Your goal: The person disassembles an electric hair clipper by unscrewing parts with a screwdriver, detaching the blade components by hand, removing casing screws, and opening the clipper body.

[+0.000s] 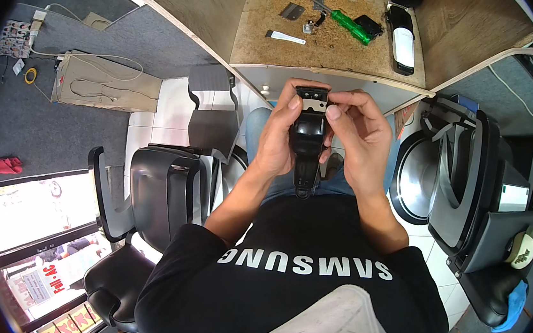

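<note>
Head view on my feed: both bare hands up in the middle, in front of the shelf edge, one black hair clipper (308, 135) between them. Clipper stands head away from the wearer, tail end toward the black T-shirt (311, 235), above the jeans.

Left hand (276, 135): clamped on the clipper's left side, thumb lying along the head beside the metal blade (315, 105), fingers wrapped round behind and over the top. I can't make out most of those fingers; the body covers them.

Right hand (367, 134): thumb and forefinger closed on the right edge of the clipper head, thumb tip against the blade's corner. Other fingers loosely curled, palm not wrapped on the body. Tips underneath are partly hidden, so I'd call their contact uncertain.

Just beyond the hands I get the wooden shelf (341, 61): green-handled screwdriver (352, 27), white-and-black clipper (402, 46) on the right, slim white tool (285, 37) on the left, flat metal plate (292, 11) behind it. Black chair (162, 188) off to the left, another chair (462, 204) to the right, both well apart from the hands.
</note>
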A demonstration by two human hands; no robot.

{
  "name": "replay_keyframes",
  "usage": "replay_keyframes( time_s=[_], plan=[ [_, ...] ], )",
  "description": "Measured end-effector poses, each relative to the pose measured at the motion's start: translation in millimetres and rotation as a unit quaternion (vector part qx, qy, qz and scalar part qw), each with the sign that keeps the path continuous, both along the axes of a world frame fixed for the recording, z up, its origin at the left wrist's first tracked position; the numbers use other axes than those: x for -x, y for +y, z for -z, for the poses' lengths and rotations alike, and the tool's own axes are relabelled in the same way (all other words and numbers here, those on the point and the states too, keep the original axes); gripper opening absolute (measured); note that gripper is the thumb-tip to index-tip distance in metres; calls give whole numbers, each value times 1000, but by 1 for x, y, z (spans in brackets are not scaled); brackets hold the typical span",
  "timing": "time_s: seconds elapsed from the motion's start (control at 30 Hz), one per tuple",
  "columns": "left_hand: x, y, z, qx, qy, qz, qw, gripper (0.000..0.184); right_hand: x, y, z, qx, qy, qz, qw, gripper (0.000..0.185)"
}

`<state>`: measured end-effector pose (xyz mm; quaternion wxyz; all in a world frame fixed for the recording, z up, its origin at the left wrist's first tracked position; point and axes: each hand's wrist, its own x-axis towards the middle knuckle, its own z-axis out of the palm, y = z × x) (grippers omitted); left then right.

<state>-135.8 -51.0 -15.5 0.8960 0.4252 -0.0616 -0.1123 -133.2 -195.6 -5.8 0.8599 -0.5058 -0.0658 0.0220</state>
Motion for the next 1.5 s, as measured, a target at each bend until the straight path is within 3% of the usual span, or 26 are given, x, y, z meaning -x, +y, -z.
replay_keyframes(
  time_s=[0.2, 0.57, 1.4, 1.5],
  plan=[
    [0, -2, 4, 43, -1, -4, 999, 46, 0, 1, 0, -1, 6, 1, 1000, 22],
    [0, 0, 2, 14, -9, -10, 1000, 47, -1, 1, 4, 8, -57, 0, 998, 17],
    [-7, 3, 5, -4, 10, -10, 1000, 52, -3, 0, 8, -23, -63, -2, 998, 16],
    [-22, 12, 10, 158, 22, 27, 987, 55, -5, -3, 7, -7, -72, 16, 997, 17]
  ],
)
